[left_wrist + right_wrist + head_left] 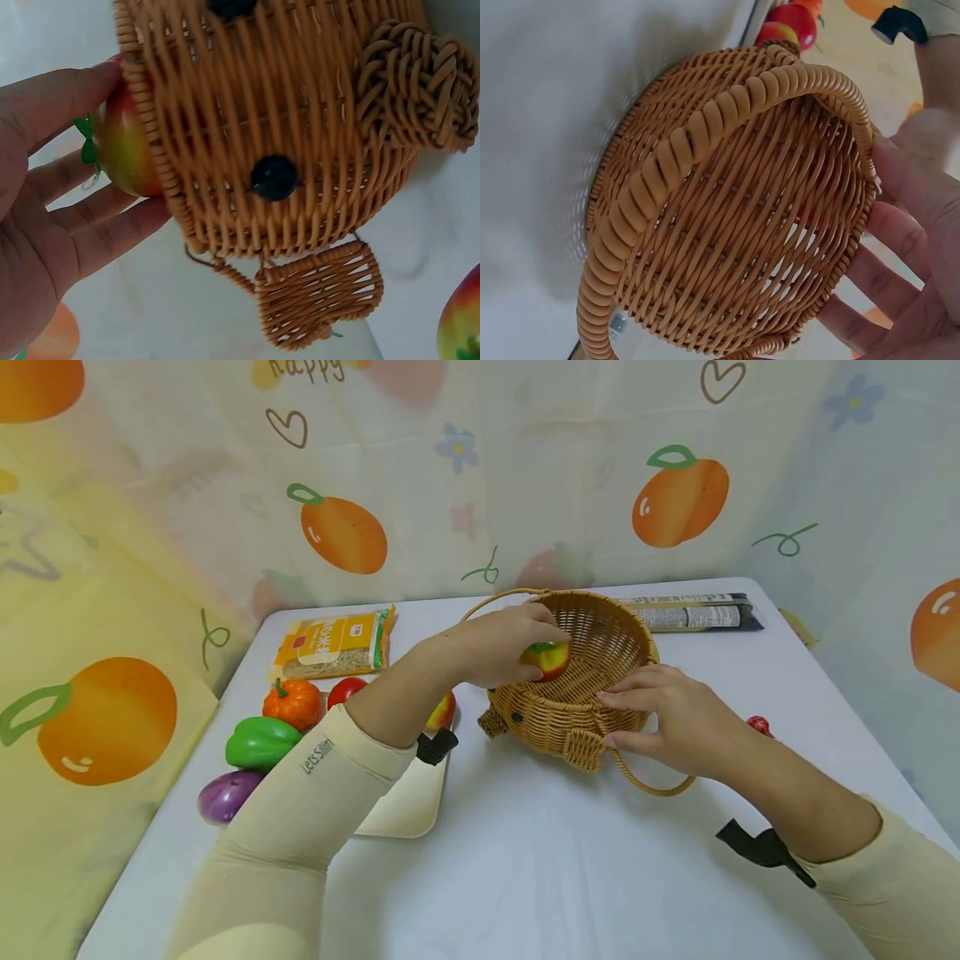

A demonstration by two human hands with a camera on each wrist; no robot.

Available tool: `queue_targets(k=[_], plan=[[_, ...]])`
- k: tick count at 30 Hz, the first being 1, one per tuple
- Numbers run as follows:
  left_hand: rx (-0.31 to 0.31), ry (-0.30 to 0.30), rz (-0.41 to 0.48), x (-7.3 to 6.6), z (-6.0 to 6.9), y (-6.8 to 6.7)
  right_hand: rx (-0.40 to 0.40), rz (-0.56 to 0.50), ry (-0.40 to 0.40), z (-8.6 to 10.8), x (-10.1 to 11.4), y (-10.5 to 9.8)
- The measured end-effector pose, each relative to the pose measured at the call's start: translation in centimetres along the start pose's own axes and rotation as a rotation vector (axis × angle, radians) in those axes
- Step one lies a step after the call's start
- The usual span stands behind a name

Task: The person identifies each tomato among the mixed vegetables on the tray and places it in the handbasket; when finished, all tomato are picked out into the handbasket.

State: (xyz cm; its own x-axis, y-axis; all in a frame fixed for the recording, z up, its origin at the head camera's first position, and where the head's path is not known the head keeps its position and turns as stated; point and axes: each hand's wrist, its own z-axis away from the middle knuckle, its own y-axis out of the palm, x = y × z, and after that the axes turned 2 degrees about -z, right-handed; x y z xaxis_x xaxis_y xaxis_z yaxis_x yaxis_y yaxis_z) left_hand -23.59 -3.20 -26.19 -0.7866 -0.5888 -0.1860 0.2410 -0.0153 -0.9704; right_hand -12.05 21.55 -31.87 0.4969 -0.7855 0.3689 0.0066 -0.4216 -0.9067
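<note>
A wicker basket [555,718] with button eyes and woven ears stands tilted on the table, its mouth facing up and back. My left hand [502,643] holds a red and yellow fruit [551,662] with a green top at the basket's mouth. In the left wrist view the fruit [127,146] sits between thumb and fingers of the hand [67,165], partly behind the rim. My right hand [667,718] grips the basket's near right rim. In the right wrist view the thumb and fingers of that hand [907,255] lie along the rim of the basket [727,217].
Left of the basket lie a tray [405,802] with another red and yellow fruit [441,712], a red one [346,692], an orange pumpkin [292,703], green pepper [261,742], eggplant [227,796] and yellow packet [333,643]. Dark packages [697,612] lie behind; a small red item [759,725] at right.
</note>
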Motion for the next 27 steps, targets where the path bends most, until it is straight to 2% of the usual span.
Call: queue_targets(k=[7, 15, 23, 27], plan=[[0.066, -0.032, -0.028, 0.0, -0.6, 1.1, 0.006, 0.0, -0.003, -0.1, 0.1, 0.1], [0.08, -0.006, -0.054, -0.1, -0.7, 1.0, 0.007, -0.005, -0.004, -0.2, 0.0, 0.1], [0.07, 0.0, -0.077, -0.6, 0.2, 0.2, 0.013, -0.005, 0.006, -0.1, 0.1, -0.1], [0.066, -0.024, -0.071, -0.4, 1.1, -0.4, 0.01, -0.002, 0.007, 0.0, 0.1, -0.1]])
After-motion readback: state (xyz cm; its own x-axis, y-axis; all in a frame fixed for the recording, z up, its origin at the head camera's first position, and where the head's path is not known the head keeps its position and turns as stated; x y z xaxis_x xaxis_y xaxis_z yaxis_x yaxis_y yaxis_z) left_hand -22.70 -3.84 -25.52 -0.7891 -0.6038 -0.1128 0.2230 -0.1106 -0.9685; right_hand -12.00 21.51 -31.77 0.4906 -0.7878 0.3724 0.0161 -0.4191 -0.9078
